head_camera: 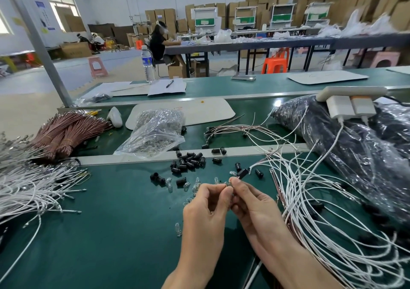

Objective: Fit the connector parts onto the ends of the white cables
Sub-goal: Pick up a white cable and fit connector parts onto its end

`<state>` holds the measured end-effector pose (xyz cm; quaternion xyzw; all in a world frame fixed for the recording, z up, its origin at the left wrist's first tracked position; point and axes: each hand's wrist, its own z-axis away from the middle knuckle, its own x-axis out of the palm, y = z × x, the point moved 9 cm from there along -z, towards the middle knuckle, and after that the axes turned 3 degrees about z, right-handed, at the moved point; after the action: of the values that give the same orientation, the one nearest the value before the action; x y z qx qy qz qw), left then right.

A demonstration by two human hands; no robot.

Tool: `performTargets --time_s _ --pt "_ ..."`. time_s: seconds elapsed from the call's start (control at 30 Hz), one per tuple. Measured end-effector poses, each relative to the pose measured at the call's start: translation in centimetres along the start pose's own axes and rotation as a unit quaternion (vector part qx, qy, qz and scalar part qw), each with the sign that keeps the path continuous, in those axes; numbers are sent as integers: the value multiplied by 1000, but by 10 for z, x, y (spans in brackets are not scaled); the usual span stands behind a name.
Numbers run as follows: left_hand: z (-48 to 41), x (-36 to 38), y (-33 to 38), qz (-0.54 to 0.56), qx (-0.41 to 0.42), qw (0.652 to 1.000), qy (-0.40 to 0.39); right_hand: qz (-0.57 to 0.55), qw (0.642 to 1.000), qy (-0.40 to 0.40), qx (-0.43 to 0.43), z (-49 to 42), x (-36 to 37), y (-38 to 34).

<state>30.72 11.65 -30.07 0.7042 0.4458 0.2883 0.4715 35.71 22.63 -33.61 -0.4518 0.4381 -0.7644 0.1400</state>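
My left hand [207,211] and my right hand [250,202] meet over the green bench, fingertips pinching a small clear bulb [229,185] between them. Just above my right fingertips sits a black connector part [242,173] on the end of a white cable [259,163]. Loose black connector parts [188,159] lie in a heap ahead. Several clear bulbs [169,185] are scattered left of my hands. A tangle of white cables [321,200] with black ends lies to the right. Another bundle of white cables [28,191] lies at the left.
A clear bag of small metal parts [155,131] sits behind a metal rail [144,156]. Brown wire bundles [66,131] lie at the far left. A big plastic bag of dark parts [355,151] fills the right, with a power strip and chargers [348,102] on it.
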Motion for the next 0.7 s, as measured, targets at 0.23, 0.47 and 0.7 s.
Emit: performTargets --time_s 0.23,0.47,0.7 --pt "-2 0 3 1 10 1000 -18 29 999 -5 -37 3 2 -11" --pt "-2 -1 8 -23 37 999 -24 37 998 -24 -41 5 5 -15" --pt "0 0 23 -116 114 986 -29 24 999 -13 -33 5 3 -14"
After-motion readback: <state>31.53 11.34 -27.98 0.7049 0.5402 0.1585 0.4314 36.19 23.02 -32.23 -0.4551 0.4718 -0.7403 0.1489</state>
